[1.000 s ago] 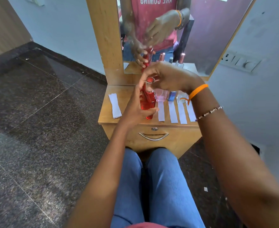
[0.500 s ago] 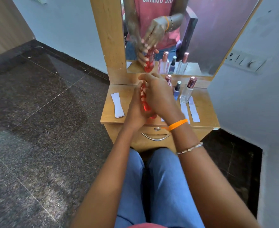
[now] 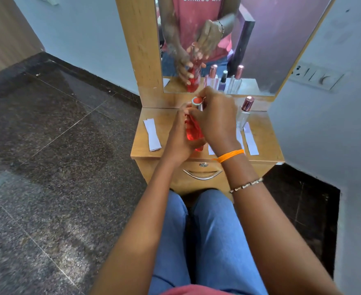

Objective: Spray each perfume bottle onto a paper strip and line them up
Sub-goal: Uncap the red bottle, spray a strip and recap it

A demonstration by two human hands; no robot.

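Note:
A tall red perfume bottle (image 3: 192, 133) is held upright above the small wooden dresser top (image 3: 166, 124). My left hand (image 3: 178, 143) wraps its lower body from the left. My right hand (image 3: 215, 120) grips the bottle's red cap (image 3: 197, 101) at the top. A clear bottle with a rose-gold cap (image 3: 245, 112) stands at the back right. White paper strips (image 3: 250, 139) lie in front of it, partly hidden by my right hand. A small stack of spare strips (image 3: 152, 134) lies at the left side of the top.
A mirror (image 3: 218, 43) in a wooden frame rises behind the dresser and reflects the bottles and hands. A drawer with a metal handle (image 3: 202, 175) faces my knees. A wall with a switch plate (image 3: 316, 76) is close on the right. Dark stone floor lies to the left.
My hands and the red bottle stayed together over the dresser. My right hand shifted from covering the bottle to pinching its cap at the top, now visible.

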